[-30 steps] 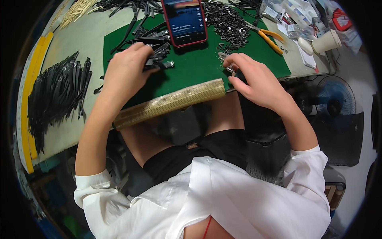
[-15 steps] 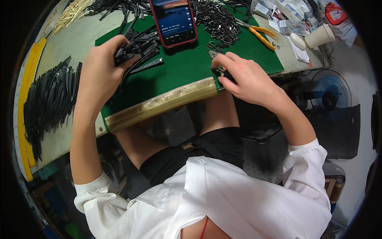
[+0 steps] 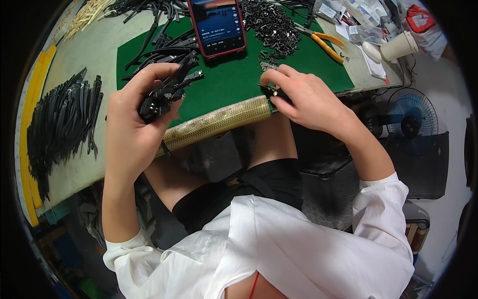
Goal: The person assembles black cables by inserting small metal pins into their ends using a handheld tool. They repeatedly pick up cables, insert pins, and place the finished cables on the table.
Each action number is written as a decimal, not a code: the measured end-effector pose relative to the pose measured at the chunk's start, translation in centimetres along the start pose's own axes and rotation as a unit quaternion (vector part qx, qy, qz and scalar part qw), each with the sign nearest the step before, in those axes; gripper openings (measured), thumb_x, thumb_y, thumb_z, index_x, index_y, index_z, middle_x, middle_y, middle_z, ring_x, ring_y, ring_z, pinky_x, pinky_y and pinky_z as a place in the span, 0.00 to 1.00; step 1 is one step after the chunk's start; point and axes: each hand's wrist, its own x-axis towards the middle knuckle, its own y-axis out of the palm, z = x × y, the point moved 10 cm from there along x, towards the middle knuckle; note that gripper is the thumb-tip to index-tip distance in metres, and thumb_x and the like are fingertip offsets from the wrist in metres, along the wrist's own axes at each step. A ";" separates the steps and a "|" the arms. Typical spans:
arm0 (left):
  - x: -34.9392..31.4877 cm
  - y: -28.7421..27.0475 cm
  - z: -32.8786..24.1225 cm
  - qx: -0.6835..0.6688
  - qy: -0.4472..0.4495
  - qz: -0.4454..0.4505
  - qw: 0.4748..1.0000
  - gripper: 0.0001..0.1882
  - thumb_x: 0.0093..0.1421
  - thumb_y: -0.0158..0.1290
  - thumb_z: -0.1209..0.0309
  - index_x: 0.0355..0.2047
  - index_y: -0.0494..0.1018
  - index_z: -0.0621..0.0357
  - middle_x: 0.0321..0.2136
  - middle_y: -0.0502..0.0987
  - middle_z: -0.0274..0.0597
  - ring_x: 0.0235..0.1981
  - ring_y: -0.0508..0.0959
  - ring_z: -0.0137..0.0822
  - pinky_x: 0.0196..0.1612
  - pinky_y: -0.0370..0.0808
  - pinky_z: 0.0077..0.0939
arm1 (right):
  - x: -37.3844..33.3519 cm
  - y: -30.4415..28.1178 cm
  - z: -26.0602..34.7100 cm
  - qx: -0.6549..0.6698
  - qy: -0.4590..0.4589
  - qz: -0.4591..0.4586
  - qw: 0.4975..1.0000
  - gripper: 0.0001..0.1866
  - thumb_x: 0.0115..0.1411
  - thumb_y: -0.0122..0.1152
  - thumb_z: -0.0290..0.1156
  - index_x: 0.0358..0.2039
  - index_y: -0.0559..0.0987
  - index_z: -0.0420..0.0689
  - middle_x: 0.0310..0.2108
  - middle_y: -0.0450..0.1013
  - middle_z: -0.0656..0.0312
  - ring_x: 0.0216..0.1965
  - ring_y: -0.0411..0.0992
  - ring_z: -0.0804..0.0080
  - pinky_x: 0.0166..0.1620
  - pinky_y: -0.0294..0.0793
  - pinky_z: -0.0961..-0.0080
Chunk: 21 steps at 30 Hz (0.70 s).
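Observation:
My left hand (image 3: 130, 117) is closed around a bunch of black glasses temples (image 3: 160, 97), raised above the near left part of the green mat (image 3: 211, 87). Small metal hinges show at their ends. At the mat's right side my right hand (image 3: 311, 99) grips small dark snips (image 3: 275, 93) with a bright round pivot; my fingers hide much of them. Below the snips runs a gold mesh-covered roll (image 3: 219, 121) along the table's front edge. More loose black temples (image 3: 172, 44) lie on the mat beyond my left hand.
A phone (image 3: 218, 25) with a red case stands at the mat's back. Beside it are a heap of small black pieces (image 3: 273, 31) and orange-handled pliers (image 3: 326, 47). A large pile of black temples (image 3: 62, 127) lies left. A white cup (image 3: 400, 46) stands right, above a fan (image 3: 411, 122).
My left hand has moved right and toward me with the bunch of temples, now nearer the roll. Some temples stay on the mat. My right hand has barely moved.

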 end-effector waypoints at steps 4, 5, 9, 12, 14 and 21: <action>-0.3 0.3 0.4 -0.038 -0.012 -0.014 0.999 0.18 0.54 0.58 0.83 0.47 0.74 0.63 0.25 0.77 0.39 0.26 0.75 0.24 0.32 0.71 0.18 | 0.3 0.0 0.4 0.003 -0.024 -0.002 1.000 0.12 0.58 0.55 0.29 0.44 0.74 0.45 0.35 0.73 0.51 0.32 0.76 0.49 0.37 0.76 0.57; -0.4 0.4 0.6 -0.044 -0.013 -0.015 0.999 0.18 0.54 0.58 0.83 0.46 0.74 0.64 0.24 0.76 0.38 0.26 0.75 0.24 0.32 0.71 0.18 | 0.4 0.1 0.6 -0.002 -0.024 0.006 1.000 0.12 0.58 0.55 0.29 0.44 0.74 0.45 0.36 0.73 0.51 0.32 0.76 0.49 0.37 0.76 0.56; -1.0 1.0 1.3 -0.061 -0.034 -0.010 0.997 0.16 0.55 0.58 0.83 0.44 0.74 0.65 0.25 0.76 0.36 0.26 0.74 0.23 0.32 0.71 0.18 | 0.9 0.3 1.1 -0.021 -0.032 0.033 0.999 0.13 0.58 0.55 0.30 0.44 0.74 0.44 0.36 0.74 0.50 0.31 0.76 0.49 0.36 0.76 0.57; -1.3 1.2 1.1 -0.056 -0.032 -0.020 0.998 0.15 0.54 0.58 0.83 0.43 0.74 0.66 0.26 0.76 0.36 0.27 0.74 0.23 0.33 0.71 0.18 | 1.3 0.3 1.4 -0.026 -0.032 0.046 0.998 0.13 0.58 0.55 0.30 0.44 0.74 0.44 0.36 0.74 0.50 0.31 0.76 0.49 0.36 0.77 0.57; -1.6 1.3 0.5 -0.072 -0.021 -0.031 0.997 0.14 0.53 0.58 0.83 0.42 0.74 0.67 0.26 0.77 0.37 0.29 0.75 0.23 0.35 0.72 0.18 | 1.4 0.3 1.5 -0.032 -0.027 0.052 0.998 0.13 0.58 0.55 0.30 0.44 0.74 0.44 0.36 0.74 0.51 0.31 0.76 0.49 0.36 0.77 0.57; -2.1 2.3 -3.0 0.115 0.161 -0.043 0.979 0.18 0.51 0.56 0.84 0.44 0.74 0.69 0.32 0.80 0.48 0.32 0.82 0.36 0.39 0.76 0.23 | 1.2 -0.2 1.6 -0.031 -0.014 0.038 0.999 0.14 0.58 0.56 0.30 0.46 0.75 0.45 0.36 0.74 0.51 0.31 0.76 0.52 0.37 0.77 0.60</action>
